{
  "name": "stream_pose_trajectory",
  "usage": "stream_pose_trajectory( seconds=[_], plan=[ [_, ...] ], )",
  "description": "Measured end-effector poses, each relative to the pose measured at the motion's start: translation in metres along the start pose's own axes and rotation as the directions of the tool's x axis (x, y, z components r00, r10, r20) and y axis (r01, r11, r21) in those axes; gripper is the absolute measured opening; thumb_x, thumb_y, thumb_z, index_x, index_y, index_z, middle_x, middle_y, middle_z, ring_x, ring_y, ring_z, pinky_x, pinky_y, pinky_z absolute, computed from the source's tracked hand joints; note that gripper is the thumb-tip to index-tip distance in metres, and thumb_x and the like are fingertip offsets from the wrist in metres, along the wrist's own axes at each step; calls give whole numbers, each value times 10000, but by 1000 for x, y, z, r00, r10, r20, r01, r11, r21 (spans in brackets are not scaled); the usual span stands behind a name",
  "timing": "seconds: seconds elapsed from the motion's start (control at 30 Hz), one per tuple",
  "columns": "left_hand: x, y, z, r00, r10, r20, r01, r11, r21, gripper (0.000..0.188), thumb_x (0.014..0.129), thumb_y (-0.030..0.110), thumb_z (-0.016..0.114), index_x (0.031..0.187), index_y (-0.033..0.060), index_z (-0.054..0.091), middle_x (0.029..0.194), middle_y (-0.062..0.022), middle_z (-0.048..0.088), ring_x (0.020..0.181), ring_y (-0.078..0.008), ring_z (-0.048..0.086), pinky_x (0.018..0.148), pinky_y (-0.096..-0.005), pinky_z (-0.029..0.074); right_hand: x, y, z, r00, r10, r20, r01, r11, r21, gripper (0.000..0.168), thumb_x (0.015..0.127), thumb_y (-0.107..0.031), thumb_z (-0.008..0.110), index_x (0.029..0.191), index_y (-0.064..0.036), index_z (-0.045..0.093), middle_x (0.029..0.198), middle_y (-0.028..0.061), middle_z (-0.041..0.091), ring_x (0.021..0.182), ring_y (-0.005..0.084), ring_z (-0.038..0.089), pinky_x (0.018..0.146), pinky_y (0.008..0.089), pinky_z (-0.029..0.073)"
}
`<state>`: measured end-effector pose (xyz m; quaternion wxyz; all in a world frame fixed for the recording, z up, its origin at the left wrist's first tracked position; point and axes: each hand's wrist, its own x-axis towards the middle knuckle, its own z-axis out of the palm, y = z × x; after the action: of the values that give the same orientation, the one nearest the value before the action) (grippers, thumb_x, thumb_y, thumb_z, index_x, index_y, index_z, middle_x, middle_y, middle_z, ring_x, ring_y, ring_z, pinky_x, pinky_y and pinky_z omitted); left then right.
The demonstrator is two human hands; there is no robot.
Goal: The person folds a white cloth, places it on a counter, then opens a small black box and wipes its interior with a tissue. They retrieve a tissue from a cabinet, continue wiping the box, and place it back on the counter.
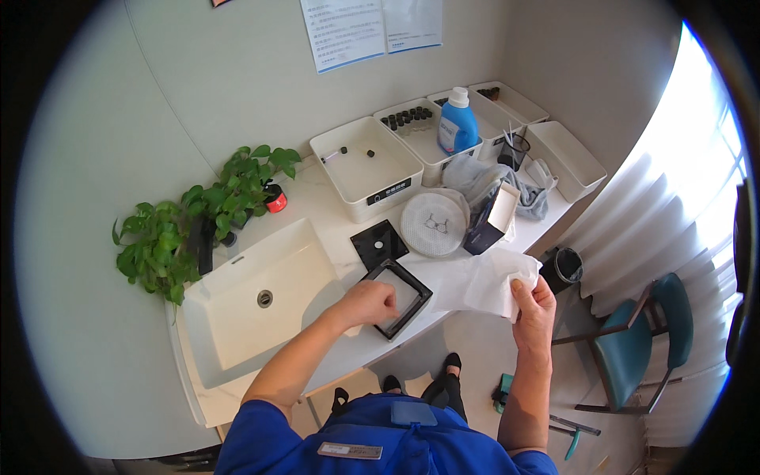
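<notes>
My right hand (533, 309) is closed on white tissue paper (490, 284), which it holds up in front of the counter's edge. My left hand (371, 303) is over a black rectangular frame-like box (415, 285); its fingers are curled down at the opening, and whether they hold anything is hidden. Just behind the box lies a flat black square panel (371, 252) with a white round spot in its middle. A round white mesh laundry bag (433, 222) is to the right of the panel, beside an open dark carton (490, 222) with a white inside.
The white sink (279, 261) is at my left, with potted green plants (160, 249) behind it. White bins (365, 166) line the wall; a blue detergent bottle (457, 127) stands among them. Grey cloths (522, 193) lie at the right. A chair (629, 344) and a waste bin (564, 267) are below.
</notes>
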<state>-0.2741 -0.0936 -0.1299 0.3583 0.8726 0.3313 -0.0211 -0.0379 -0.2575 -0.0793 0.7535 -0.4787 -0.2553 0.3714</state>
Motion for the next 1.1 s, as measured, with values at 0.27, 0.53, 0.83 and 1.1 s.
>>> stream_pose_trajectory(
  seconds=[0.27,0.53,0.83,1.1],
  plan=[
    [4,-2,24,1000,-2,14,-2,960,279,111,656,120,654,753,70,632,871,-123,606,853,-303,594,741,-386,477,-5,0,-18,1000,-11,-26,12,999,49,220,827,-61,627,1034,8,598,920,53,649,781,96,601,733,235,476],
    [11,-7,30,999,-31,11,25,943,331,112,643,121,590,700,79,676,767,-148,628,751,-317,618,672,-398,499,-6,-1,-19,999,8,-34,-7,999,43,223,825,-60,626,1035,7,598,911,49,645,772,89,595,725,230,472],
    [16,-10,29,998,-57,1,54,946,321,142,617,146,593,706,84,685,717,-143,641,698,-311,628,648,-377,507,-6,-2,-16,1000,13,-18,-12,999,31,225,823,-61,624,1034,9,596,908,44,642,768,85,590,721,228,470],
    [20,-19,21,997,-48,68,34,980,196,144,599,172,613,681,70,675,704,-146,640,678,-291,626,645,-365,503,-6,-1,-15,1000,15,-9,-14,999,42,228,825,-68,625,1037,10,595,914,49,643,776,96,601,722,237,481]
  ],
)
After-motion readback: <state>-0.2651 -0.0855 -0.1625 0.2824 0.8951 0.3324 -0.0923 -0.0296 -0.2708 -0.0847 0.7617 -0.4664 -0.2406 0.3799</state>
